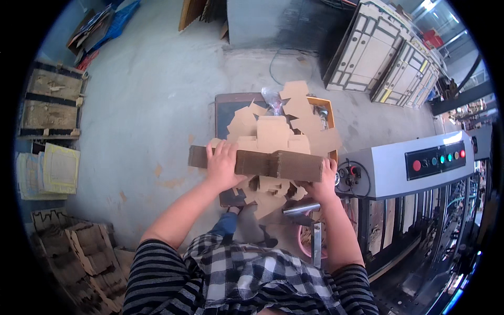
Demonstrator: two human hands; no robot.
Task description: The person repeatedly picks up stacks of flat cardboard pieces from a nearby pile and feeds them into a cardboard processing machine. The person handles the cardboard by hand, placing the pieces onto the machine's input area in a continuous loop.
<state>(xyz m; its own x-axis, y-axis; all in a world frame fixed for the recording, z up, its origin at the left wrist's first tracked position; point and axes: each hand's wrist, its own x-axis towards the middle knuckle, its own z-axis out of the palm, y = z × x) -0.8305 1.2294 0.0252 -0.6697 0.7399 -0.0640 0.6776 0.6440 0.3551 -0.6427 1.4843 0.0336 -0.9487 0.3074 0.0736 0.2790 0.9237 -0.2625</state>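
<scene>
Nearest of all is the checked apron [257, 278], black and white, with a striped sleeve [157, 270] on each side of it. Over on the left, two brown panels in a dark frame [52, 100] are by the edge of the floor [142, 105], and below them are piles of cut card [86, 257]. Next comes the left hand [222, 167], which holds the long brown card stack [257, 163] near its left part, with its fingers over the top edge. The card stack is up in front of the person, above the bench [224, 115], and its thin edges face the person. Behind it, flat tan card pieces [273, 134] lie in a messy heap, with a clear plastic bag [273, 100] at the back. A pink tub [304, 244] is low down, near the right arm. The right hand [324, 181] grips the right end of the same stack. Farther right is a big grey machine [386, 168] with round buttons and lights, some red and some green. Tall pale boards [370, 47] lean behind it.
</scene>
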